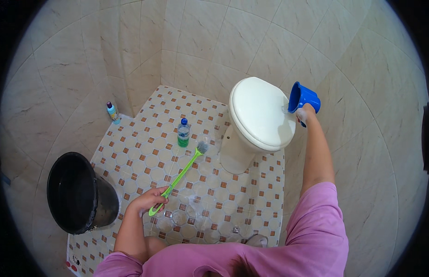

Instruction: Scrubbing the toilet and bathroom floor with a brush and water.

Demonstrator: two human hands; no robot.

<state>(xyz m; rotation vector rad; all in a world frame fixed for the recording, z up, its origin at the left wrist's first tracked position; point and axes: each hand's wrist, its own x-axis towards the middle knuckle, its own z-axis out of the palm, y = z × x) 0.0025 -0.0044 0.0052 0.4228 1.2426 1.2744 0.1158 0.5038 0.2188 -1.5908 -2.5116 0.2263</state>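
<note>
My left hand (151, 199) is closed round the handle of a bright green toilet brush (181, 174). The brush's grey bristle head points away from me, low over the tiled floor. My right hand (305, 114) grips a blue water dipper (308, 99) by its handle, with white foam on the fingers. The dipper is tipped toward the left, its mouth at the right edge of the white toilet lid (260, 111). Some clear water shows at the dipper's rim. The lid is down on the toilet bowl (236, 154).
A clear bottle with green liquid and a blue cap (183, 134) stands left of the toilet. A black bucket (106, 199) is at the left. Against the far-left wall stands a small light-blue bottle (113, 112). The patterned tile floor (210, 198) has wet, foamy patches.
</note>
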